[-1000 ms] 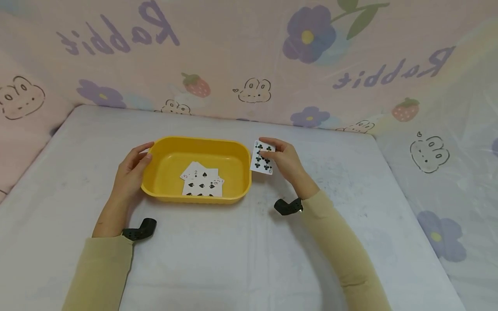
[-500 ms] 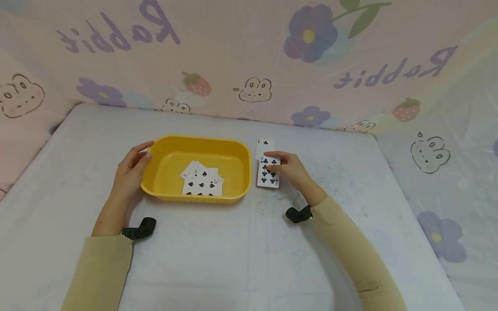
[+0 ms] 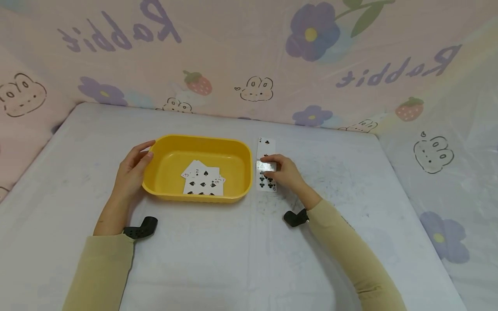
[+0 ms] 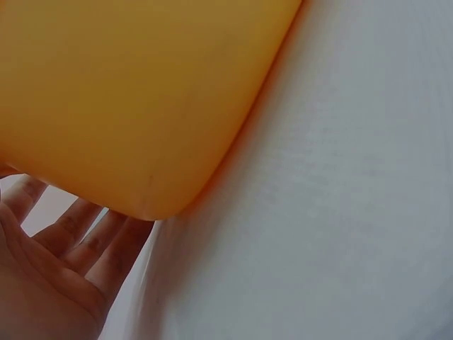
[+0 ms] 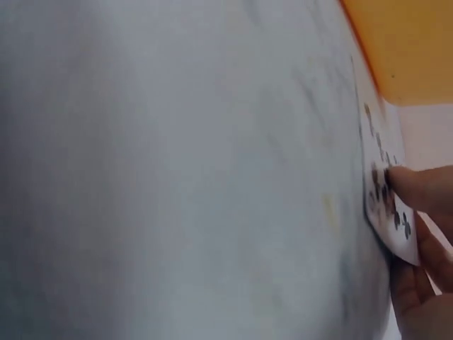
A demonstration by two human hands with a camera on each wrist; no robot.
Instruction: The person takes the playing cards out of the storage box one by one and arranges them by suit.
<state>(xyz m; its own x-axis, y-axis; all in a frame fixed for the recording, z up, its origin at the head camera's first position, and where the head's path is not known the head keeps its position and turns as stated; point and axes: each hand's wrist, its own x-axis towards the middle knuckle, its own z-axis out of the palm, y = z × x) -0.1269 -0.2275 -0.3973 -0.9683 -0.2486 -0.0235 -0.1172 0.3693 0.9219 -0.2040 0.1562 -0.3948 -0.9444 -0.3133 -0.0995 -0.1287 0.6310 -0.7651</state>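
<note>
1. At the left end of the yellow tray (image 3: 202, 137), the left hand (image 3: 130, 172) rests its fingers along the outer wall, loosely extended and a little apart in the left wrist view; the fingertips are partly hidden behind the yellow side. A tan left sleeve (image 3: 99, 268) covers the forearm, and a black wrist camera (image 3: 142, 228) sits at its cuff.
2. The yellow tray stands on the white tablecloth (image 3: 210, 250), left of centre. Toward its near side lies a pile of cards (image 3: 202, 183), overlapping at angles and showing spades, with a 2 readable among them.
3. Just beyond the yellow tray's right end, the two of clubs (image 3: 266, 147) lies face up, farther from the person. The nine of clubs (image 3: 266, 185) is on the nearer side, its top edge against the two of clubs — whether they overlap cannot be told.
4. The right hand (image 3: 287, 172) pinches the nine of clubs, thumb on the face and fingers behind the card.
5. Farther right come a second black camera (image 3: 295, 218), the tan right sleeve (image 3: 354, 255) and grey smudges (image 3: 311, 192) on the tablecloth — while behind everything rises a pale backdrop (image 3: 225, 47) printed with rabbits, flowers and strawberries.
</note>
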